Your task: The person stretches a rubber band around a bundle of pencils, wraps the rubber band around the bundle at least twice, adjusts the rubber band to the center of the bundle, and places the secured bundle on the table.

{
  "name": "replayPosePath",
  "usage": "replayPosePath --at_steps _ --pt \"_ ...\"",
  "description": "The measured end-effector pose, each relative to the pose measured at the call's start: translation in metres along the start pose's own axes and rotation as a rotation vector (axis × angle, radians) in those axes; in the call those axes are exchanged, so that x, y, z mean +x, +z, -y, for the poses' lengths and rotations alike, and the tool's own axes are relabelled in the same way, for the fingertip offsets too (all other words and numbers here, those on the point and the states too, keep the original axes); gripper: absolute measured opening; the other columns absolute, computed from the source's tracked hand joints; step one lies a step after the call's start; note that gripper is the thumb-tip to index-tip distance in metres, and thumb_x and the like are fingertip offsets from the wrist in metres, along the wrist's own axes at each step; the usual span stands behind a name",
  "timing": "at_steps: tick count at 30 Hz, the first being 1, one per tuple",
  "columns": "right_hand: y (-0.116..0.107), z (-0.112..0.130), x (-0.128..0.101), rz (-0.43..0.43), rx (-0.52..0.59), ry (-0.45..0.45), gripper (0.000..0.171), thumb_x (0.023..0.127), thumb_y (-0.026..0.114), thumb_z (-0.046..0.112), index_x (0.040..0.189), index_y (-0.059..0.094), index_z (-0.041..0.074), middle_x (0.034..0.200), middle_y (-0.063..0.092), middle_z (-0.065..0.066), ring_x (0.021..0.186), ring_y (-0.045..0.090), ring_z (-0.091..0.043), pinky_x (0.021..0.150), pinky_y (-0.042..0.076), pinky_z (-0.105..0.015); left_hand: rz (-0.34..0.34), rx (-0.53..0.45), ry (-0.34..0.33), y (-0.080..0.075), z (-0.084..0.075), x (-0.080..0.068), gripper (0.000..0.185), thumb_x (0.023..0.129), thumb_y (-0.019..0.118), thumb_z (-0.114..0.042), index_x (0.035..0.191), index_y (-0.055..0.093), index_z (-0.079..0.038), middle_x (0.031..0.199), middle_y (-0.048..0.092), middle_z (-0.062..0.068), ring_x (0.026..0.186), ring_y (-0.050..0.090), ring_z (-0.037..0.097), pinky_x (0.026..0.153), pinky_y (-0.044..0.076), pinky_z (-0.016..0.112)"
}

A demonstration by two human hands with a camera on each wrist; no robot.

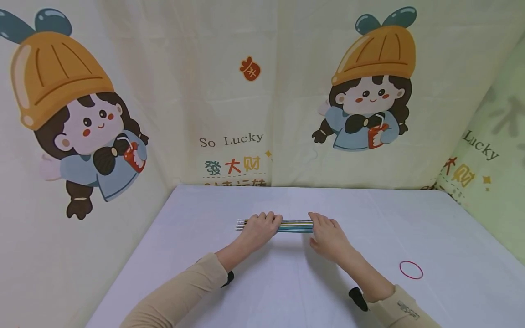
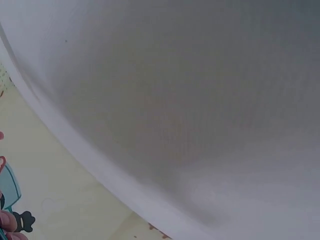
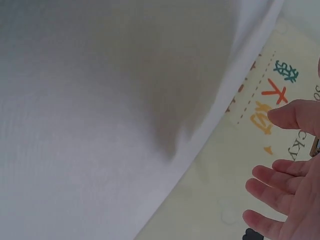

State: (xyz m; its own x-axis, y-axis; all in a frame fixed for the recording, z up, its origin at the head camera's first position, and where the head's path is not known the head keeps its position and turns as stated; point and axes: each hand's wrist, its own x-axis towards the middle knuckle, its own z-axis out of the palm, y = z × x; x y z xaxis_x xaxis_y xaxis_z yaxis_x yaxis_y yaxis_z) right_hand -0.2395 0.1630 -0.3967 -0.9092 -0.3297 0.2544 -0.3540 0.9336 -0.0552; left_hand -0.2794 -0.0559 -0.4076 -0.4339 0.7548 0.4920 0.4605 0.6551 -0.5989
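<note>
In the head view my left hand [image 1: 260, 228] grips a bundle of slim pencils [image 1: 294, 226], with fingers curled over it. The bundle lies level above the white table. Dark, yellowish and teal shafts show, and pale ends stick out left of the hand. My right hand [image 1: 330, 237] is at the bundle's right end, its palm side against or very near the tips. In the right wrist view its fingers [image 3: 272, 187] are extended and the thumb stands apart. Only a sliver of the left fingers [image 2: 7, 220] shows in the left wrist view.
A thin red loop, like a rubber band [image 1: 411, 269], lies on the white-covered table [image 1: 295, 291] to the right of my right forearm. Behind the table hangs a printed cloth [image 1: 229, 105] with cartoon figures and lettering. Dark straps show at both wrists.
</note>
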Motion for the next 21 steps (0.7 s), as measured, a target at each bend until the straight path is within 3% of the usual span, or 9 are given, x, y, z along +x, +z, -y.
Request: replayPosePath --at_steps 4,10,16,21 --pt "-0.009 -0.016 -0.01 -0.03 -0.022 0.031 0.063 0.075 0.07 0.015 0.126 0.041 -0.004 0.123 0.049 -0.02 0.114 0.046 -0.035 0.091 0.036 -0.053 0.028 0.004 -0.002 -0.002 0.0 0.0 0.012 0.089 0.058 -0.024 0.093 0.053 -0.014 0.071 0.054 -0.002 0.051 0.045 0.008 0.042 0.036 0.018" --pt "-0.024 -0.059 -0.04 -0.061 -0.075 0.079 0.057 0.074 0.07 0.013 0.121 0.044 -0.005 0.118 0.049 -0.024 0.109 0.046 -0.039 0.087 0.036 -0.056 0.012 0.003 -0.016 -0.003 0.002 -0.004 0.012 0.088 0.058 -0.022 0.092 0.052 -0.012 0.069 0.053 -0.001 0.049 0.045 0.009 0.04 0.035 0.019" --pt "-0.022 -0.102 -0.08 -0.017 -0.158 0.129 0.055 0.071 0.072 0.015 0.115 0.047 -0.006 0.113 0.05 -0.025 0.103 0.047 -0.042 0.082 0.037 -0.057 0.052 0.009 -0.014 -0.006 0.004 -0.006 0.016 0.088 0.059 -0.024 0.095 0.053 -0.012 0.071 0.054 -0.001 0.05 0.047 0.009 0.04 0.036 0.019" --pt "-0.016 -0.125 -0.11 0.009 -0.243 0.111 0.053 0.065 0.075 0.019 0.108 0.051 -0.002 0.103 0.051 -0.02 0.095 0.05 -0.038 0.077 0.038 -0.055 0.066 0.014 -0.013 -0.007 0.004 -0.007 0.019 0.088 0.059 -0.029 0.095 0.053 -0.012 0.072 0.054 -0.001 0.051 0.046 0.009 0.042 0.036 0.019"
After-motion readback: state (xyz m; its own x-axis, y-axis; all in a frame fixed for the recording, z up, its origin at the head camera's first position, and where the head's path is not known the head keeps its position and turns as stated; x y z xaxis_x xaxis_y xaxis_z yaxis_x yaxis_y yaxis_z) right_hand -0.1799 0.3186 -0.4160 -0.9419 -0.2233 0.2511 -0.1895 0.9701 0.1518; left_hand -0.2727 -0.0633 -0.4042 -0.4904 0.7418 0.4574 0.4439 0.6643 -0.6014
